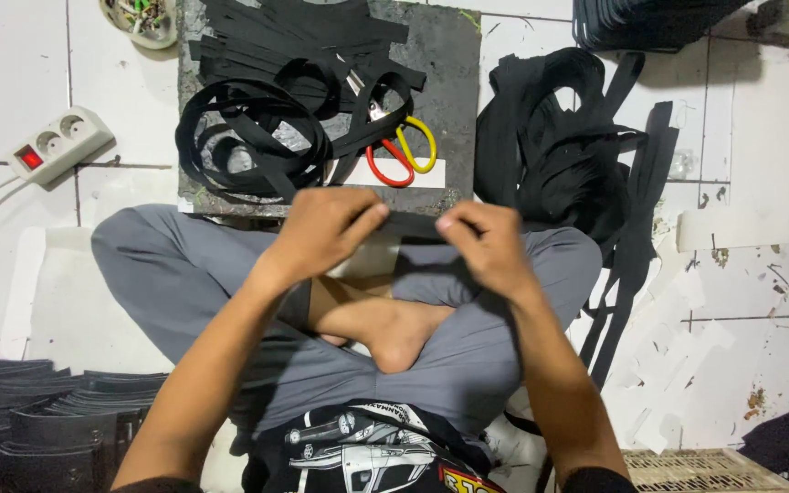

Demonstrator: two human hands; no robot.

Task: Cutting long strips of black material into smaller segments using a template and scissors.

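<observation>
A short black strap (pixel 415 225) is pinched at each end between the closed left hand (pixel 326 233) and right hand (pixel 486 242), above crossed legs; scissors (pixel 399 151) lie beyond.

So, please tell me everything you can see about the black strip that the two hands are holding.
The black strip is short, flat and matte; it looks like webbing or thin synthetic material. It is stretched roughly level between the left hand and the right hand, each pinching one end with thumb and fingers. It is held above the crossed legs, near the front edge of the dark work board. Its ends are hidden.
</observation>
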